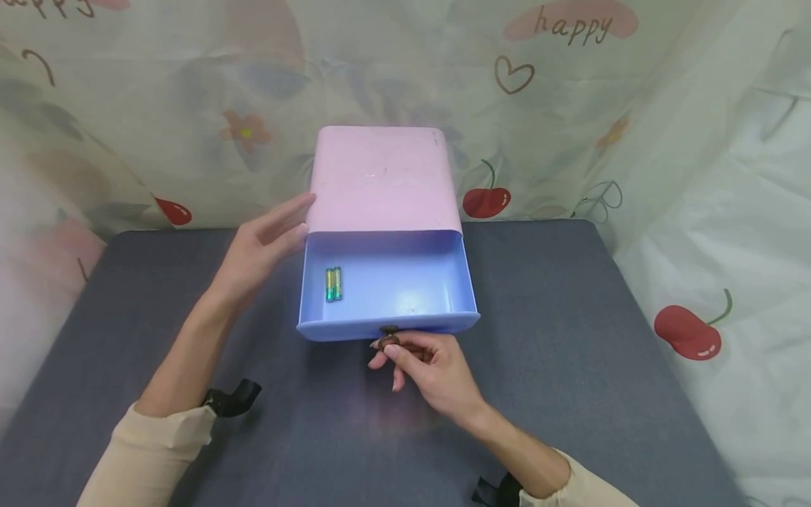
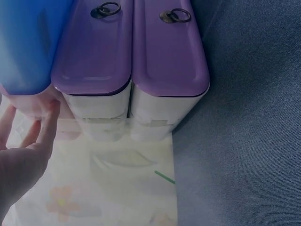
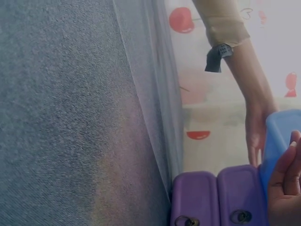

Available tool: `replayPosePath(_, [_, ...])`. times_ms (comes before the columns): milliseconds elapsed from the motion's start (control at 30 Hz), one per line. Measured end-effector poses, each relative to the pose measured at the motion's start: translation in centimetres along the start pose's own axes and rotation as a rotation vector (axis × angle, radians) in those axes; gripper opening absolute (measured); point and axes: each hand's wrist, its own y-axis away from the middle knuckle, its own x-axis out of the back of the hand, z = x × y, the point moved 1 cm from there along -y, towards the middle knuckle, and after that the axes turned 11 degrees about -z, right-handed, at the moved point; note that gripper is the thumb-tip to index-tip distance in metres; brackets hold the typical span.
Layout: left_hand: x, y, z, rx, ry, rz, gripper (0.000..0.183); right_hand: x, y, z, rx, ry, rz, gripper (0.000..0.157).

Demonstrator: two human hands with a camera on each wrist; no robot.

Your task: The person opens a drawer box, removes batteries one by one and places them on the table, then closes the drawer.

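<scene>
"How far along?"

"The blue drawer (image 1: 408, 274) stands open near the bench's (image 1: 570, 317) far edge, two batteries (image 1: 336, 284) inside; shutting it remains undone."

"And the hands?"

"The right hand's (image 1: 437, 370) fingers grasp the knob (image 1: 388, 340); the left hand's (image 1: 253, 253), released, touch the pink case (image 1: 383, 179)."

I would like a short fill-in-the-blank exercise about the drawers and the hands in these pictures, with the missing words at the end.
1. The right hand pinches the knob of the ____ drawer.
2. Inside this open drawer lie ____ batteries.
3. The left hand touches the side of the ____ casing.
4. In the left wrist view, two closed drawers have ____ fronts.

Missing words: blue; two; pink; purple.
</scene>
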Motion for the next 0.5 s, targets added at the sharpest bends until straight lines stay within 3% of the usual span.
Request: replayPosePath(500, [-0.12, -0.01, -0.06, -0.005, -0.008, 0.013, 0.052, -0.19, 0.08, 0.38, 0.041, -0.041, -0.030, 0.019])
